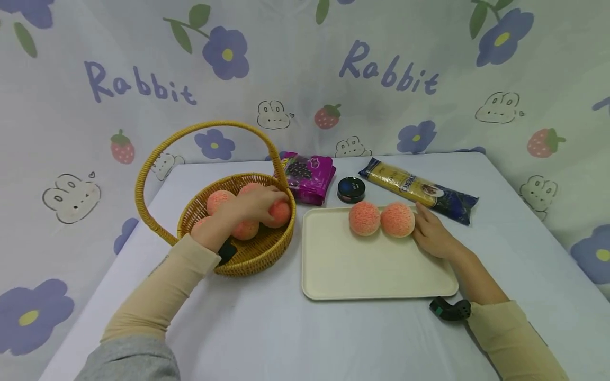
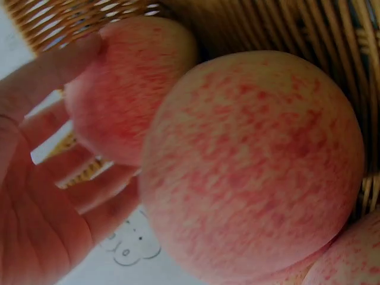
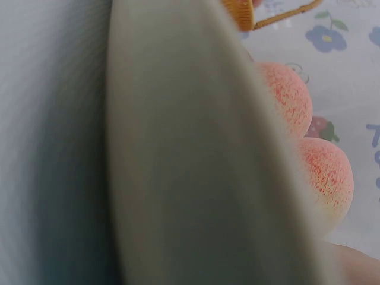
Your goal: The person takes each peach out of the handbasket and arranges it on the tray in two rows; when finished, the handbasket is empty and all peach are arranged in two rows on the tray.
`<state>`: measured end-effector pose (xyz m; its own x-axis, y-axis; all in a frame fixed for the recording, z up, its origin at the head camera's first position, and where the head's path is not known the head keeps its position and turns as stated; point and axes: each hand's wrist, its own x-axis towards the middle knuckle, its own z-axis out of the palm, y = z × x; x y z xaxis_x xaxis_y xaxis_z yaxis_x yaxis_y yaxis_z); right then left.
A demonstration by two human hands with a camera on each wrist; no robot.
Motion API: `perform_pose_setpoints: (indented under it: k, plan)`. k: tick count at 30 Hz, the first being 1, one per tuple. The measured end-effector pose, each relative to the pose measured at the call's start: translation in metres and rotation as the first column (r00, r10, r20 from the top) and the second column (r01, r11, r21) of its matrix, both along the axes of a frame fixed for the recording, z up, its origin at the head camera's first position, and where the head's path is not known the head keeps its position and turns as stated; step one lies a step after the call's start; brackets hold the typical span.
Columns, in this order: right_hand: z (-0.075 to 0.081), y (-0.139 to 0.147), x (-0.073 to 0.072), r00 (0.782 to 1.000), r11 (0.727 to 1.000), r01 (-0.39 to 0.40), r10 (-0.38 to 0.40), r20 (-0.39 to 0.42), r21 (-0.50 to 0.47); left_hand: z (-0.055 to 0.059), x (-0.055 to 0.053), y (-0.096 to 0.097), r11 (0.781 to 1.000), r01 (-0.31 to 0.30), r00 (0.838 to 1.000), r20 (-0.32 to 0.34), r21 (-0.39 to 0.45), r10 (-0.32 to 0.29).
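The left hand (image 1: 254, 203) holds a peach (image 1: 280, 215) inside the wicker basket (image 1: 259, 263); the tray (image 1: 376, 270) (right hand (image 1: 434, 233), fingers fairly straight, at its edge) lies just rightward.

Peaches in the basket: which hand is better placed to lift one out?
Probably the left hand: it reaches into the basket and holds a peach there, while the right hand is over at the tray.
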<state>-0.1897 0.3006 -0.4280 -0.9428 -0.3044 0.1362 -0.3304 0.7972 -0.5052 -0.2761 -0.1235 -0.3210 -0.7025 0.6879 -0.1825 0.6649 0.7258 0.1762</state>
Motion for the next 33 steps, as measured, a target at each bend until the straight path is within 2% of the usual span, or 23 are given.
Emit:
perform_pose_setpoints:
  k: [7, 15, 23, 33]
  plan:
    - [0.001, -0.002, -0.001, 1.000, 1.000, 0.009, -0.009, 0.010, 0.010, -0.007, 0.001, 0.004, 0.999, -0.033, 0.999, -0.022, -0.034, 0.033]
    - [-0.002, 0.001, -0.004, 0.999, 1.000, 0.018, -0.019, 0.033, 0.023, -0.009, 0.002, 0.005, 0.998, -0.053, 0.998, -0.029, -0.019, 0.053]
    - [-0.001, -0.001, -0.003, 1.000, 1.000, 0.012, -0.012, 0.003, 0.011, -0.014, -0.001, 0.004, 1.000, -0.005, 0.998, -0.065, 0.010, 0.006]
    - [-0.002, 0.000, -0.003, 1.000, 1.000, 0.015, -0.015, 0.009, 0.012, -0.011, -0.002, 0.005, 0.995, 0.048, 0.989, -0.133, -0.083, -0.059]
